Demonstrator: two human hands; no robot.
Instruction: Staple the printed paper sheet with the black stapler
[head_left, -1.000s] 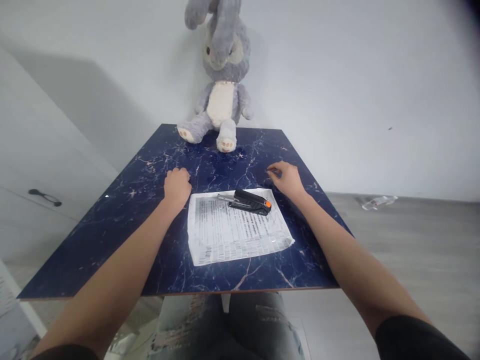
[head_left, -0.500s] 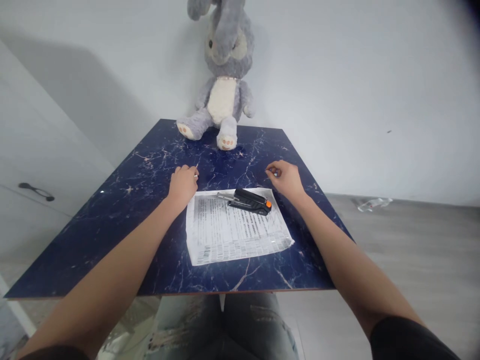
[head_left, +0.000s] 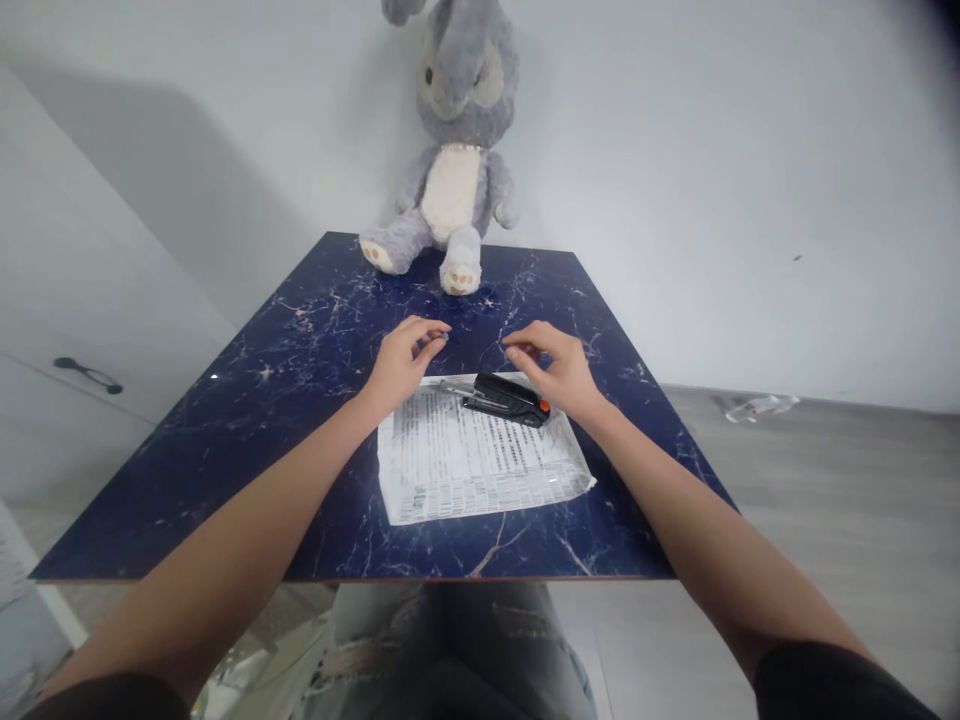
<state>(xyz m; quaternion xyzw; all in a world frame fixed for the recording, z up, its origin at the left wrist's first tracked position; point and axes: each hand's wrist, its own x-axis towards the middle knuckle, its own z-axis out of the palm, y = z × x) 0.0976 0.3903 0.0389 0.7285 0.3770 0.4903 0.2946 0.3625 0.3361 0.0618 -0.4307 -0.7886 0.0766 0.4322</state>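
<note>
On the sheet of printed paper [head_left: 480, 465] rests a black stapler [head_left: 501, 400] with an orange end, its metal part sticking out to the left. My left hand [head_left: 405, 360] is above the paper's upper left corner, thumb and fingers pinched on a tiny silvery piece too small to name. Across a short gap, my right hand [head_left: 555, 365] hovers just behind the stapler's orange end. Its thumb and index finger are curled but apart, and I see nothing between them.
A grey plush rabbit [head_left: 461, 180] sits at the back of the dark blue marbled table [head_left: 247, 450], against the white wall. A clear plastic item [head_left: 761, 407] lies on the floor to the right. A cabinet handle [head_left: 88, 375] is at left.
My left hand has moved right, from beside the paper's corner towards my right hand, and now pinches a small piece. My right hand's fingers have parted and shifted slightly left. The stapler stays on the paper.
</note>
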